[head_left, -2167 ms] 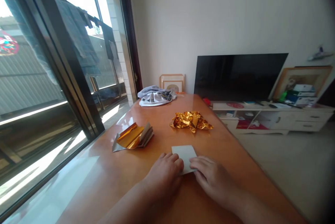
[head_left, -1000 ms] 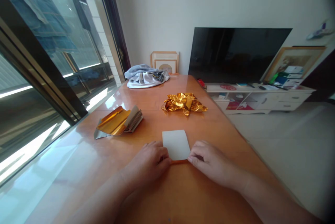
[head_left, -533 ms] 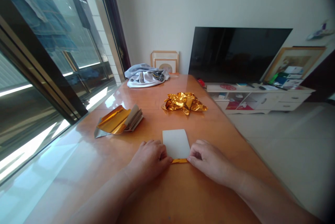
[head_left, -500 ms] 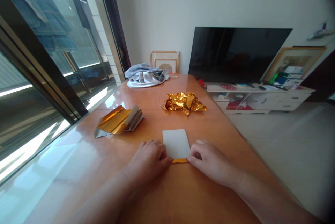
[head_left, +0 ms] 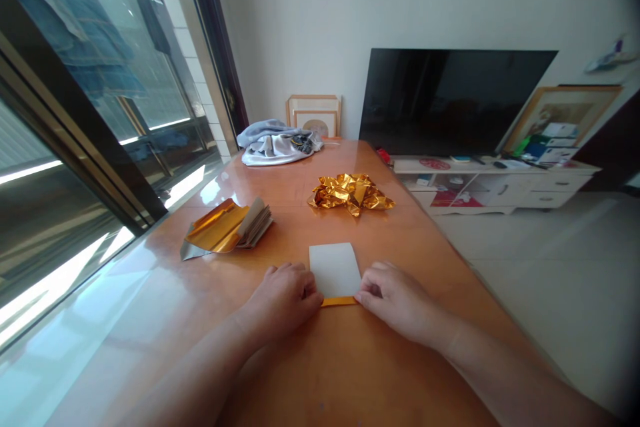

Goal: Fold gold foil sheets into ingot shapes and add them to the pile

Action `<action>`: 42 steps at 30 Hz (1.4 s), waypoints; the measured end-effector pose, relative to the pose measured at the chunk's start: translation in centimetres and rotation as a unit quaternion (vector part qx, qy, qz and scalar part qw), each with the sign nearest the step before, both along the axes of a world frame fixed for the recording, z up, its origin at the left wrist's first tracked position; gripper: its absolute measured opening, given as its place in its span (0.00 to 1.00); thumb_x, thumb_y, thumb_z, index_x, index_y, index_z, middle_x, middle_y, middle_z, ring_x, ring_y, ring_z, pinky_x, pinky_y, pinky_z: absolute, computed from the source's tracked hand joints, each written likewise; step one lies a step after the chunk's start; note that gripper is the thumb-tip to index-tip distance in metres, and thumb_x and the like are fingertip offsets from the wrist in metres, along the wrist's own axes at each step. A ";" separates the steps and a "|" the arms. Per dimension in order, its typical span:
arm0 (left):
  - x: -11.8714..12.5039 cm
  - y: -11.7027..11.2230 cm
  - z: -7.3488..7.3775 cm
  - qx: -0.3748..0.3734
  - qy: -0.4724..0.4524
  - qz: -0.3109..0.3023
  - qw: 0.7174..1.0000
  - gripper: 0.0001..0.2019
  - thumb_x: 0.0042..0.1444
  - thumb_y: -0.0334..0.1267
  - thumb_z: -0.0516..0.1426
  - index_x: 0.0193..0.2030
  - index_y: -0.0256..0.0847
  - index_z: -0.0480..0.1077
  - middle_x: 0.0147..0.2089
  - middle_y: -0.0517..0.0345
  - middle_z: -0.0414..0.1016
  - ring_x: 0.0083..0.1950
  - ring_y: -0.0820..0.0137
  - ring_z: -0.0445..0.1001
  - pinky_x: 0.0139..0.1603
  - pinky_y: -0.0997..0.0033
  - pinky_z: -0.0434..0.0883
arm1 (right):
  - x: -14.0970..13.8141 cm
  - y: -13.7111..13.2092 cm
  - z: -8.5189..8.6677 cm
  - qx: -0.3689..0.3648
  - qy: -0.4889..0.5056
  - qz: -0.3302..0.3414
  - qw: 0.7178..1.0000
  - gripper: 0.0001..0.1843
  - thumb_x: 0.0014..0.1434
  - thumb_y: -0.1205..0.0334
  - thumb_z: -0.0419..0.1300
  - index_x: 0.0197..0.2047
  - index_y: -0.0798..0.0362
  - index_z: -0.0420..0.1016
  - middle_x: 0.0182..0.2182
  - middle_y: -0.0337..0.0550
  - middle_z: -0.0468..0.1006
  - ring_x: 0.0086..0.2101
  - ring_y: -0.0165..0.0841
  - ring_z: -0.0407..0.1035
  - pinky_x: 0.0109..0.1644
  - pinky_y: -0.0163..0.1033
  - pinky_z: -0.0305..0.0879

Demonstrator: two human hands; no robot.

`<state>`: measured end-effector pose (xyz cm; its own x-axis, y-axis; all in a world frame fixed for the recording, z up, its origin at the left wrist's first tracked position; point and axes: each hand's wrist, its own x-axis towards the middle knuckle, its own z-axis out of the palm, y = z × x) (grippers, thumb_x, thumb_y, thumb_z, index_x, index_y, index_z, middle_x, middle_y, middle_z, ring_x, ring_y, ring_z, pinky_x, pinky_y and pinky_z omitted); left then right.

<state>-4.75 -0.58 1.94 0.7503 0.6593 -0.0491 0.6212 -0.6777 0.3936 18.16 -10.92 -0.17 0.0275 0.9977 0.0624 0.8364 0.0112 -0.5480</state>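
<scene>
A white-backed sheet [head_left: 335, 272] lies flat on the orange wooden table [head_left: 380, 374], with a narrow gold foil strip [head_left: 339, 302] showing along its near edge. My left hand [head_left: 284, 294] curls over the sheet's left edge near the lower corner. My right hand [head_left: 395, 294] pinches the right edge at the lower corner. Ahead of the sheet sits a crumpled gold foil heap [head_left: 351, 194]. Further left, a small stack of gold foil paper [head_left: 227, 229] lies with its top sheets curled back.
A crumpled grey cloth [head_left: 275, 150] and leaning picture frames [head_left: 314, 115] stand at the table's far end. A glass door [head_left: 100, 94] runs along the left side. A black TV [head_left: 450, 100] stands on a white cabinet [head_left: 495, 187] to the right, past the table edge.
The sheet has turned square to me, and the gold strip along its near edge now shows wider. Both hands have shifted to its near corners. The view has tilted down and levelled.
</scene>
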 end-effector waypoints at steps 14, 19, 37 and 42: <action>-0.3 -0.2 0.3 0.010 0.011 -0.009 1.000 0.06 0.57 0.41 0.58 0.31 0.43 0.69 0.36 0.59 0.74 0.41 0.63 0.69 0.42 0.66 0.59 | -0.3 -0.1 0.1 0.007 -0.023 -0.006 1.000 0.09 0.61 0.60 0.63 0.29 0.50 0.73 0.32 0.39 0.75 0.36 0.34 0.67 0.38 0.37 0.57; -0.6 0.0 0.8 -0.024 0.000 -0.021 0.999 0.04 0.55 0.35 0.58 0.39 0.45 0.69 0.37 0.62 0.74 0.41 0.65 0.69 0.44 0.66 0.60 | -0.5 -0.5 0.5 0.014 -0.041 -0.001 0.999 0.07 0.61 0.61 0.64 0.32 0.50 0.71 0.33 0.38 0.74 0.36 0.34 0.66 0.38 0.37 0.56; -0.5 -1.3 2.0 0.086 0.010 -0.175 0.981 0.15 0.65 0.36 0.53 0.48 0.60 0.79 0.38 0.53 0.68 0.44 0.63 0.65 0.45 0.63 0.59 | -1.8 -1.9 1.7 0.058 -0.234 0.101 0.965 0.09 0.68 0.70 0.53 0.41 0.50 0.73 0.38 0.43 0.73 0.42 0.37 0.65 0.43 0.41 0.58; -0.4 -1.4 2.0 0.097 0.013 -0.175 0.980 0.14 0.65 0.37 0.53 0.47 0.60 0.80 0.38 0.53 0.69 0.44 0.63 0.65 0.44 0.63 0.58 | -2.7 -2.6 2.2 0.064 -0.248 0.157 0.954 0.14 0.70 0.69 0.50 0.47 0.49 0.76 0.40 0.44 0.74 0.42 0.38 0.65 0.44 0.42 0.59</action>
<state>-5.18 -1.98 3.92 0.9326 0.3597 0.0301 0.3444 -0.9117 0.2242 15.43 -13.57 2.06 -0.3365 0.9350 0.1116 0.9367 0.3445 -0.0621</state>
